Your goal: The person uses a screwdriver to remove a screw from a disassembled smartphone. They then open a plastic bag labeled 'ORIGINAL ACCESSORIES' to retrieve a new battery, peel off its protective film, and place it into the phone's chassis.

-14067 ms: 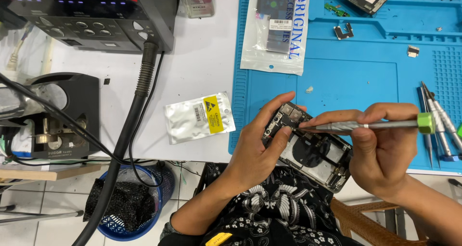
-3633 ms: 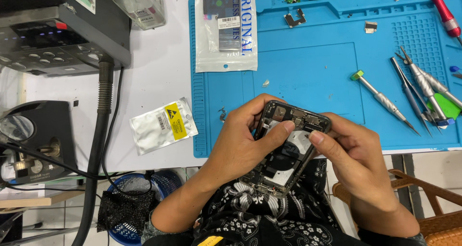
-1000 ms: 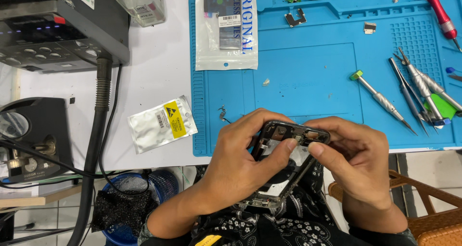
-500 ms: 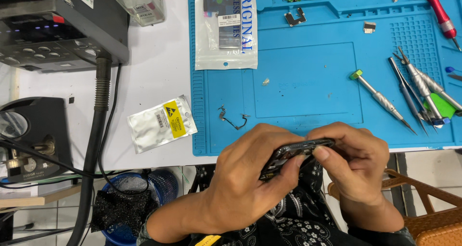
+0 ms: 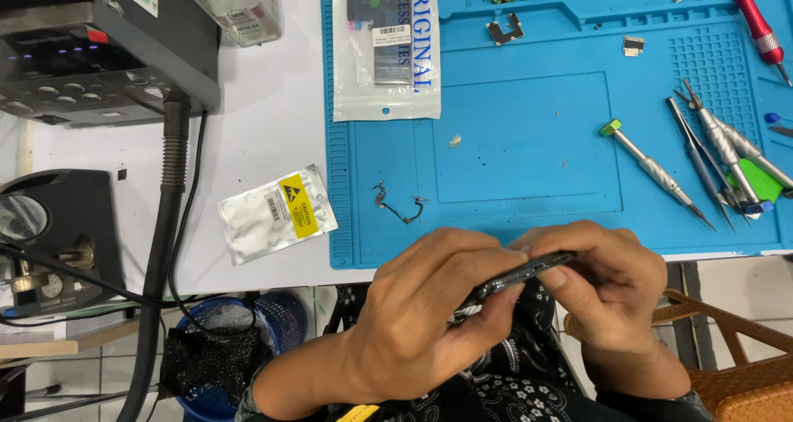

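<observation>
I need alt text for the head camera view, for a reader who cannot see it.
Two bare hands, the left hand and the right hand, grip a dark opened phone edge-on above the person's lap, at the near edge of a blue repair mat. A silver screwdriver and tweezers lie on the mat.

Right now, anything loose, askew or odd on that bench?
One thing: a small thin flex cable part lies loose and curled on the blue silicone work mat, apart from the tools. A tiny pale scrap sits nearby. Both hands, left and right, grip the dark opened phone frame edge-on.
</observation>
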